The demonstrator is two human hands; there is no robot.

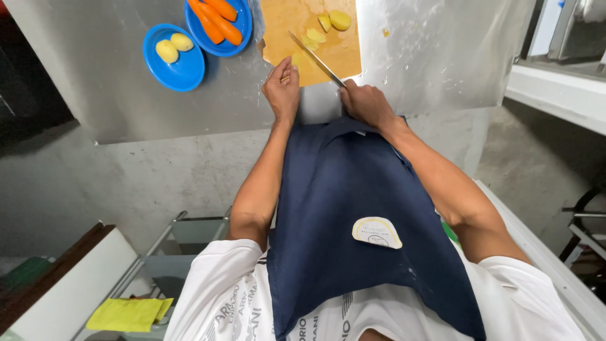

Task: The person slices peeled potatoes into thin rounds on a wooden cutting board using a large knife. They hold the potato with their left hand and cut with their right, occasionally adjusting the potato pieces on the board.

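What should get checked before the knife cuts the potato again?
1. Right hand grips the knife handle: ok.
2. Left hand steadies the potato piece on the cutting board: ok.
3. Left fingertips curled clear of the blade: cannot tell.
4. Cut potato pieces lie away from the blade's path: ok.
5. Board lies flat on the metal counter: ok.
6. Blue plates clear of the board: not ok, one touches its edge.

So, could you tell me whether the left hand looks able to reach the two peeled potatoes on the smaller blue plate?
Probably yes: the left hand rests at the cutting board, and only bare steel counter lies between it and the peeled potatoes.
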